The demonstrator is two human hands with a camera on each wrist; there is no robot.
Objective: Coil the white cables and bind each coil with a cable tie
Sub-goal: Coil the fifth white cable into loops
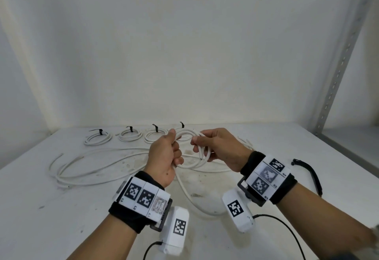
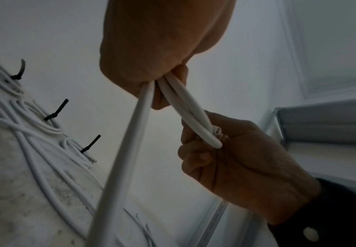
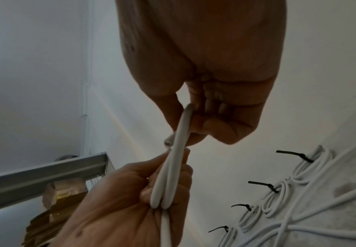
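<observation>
Loops of round white plastic cable (image 1: 189, 153) clenched in my left hand (image 1: 166, 155); right hand (image 1: 219, 147) pinches the far turn, I judge to keep the coil from springing.

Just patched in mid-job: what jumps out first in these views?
Dead centre, the left hand and right hand each grip the half-wound white cable coil above the table. Behind them, four finished coils with black cable ties line the wall; loose cable sprawls at left.
</observation>
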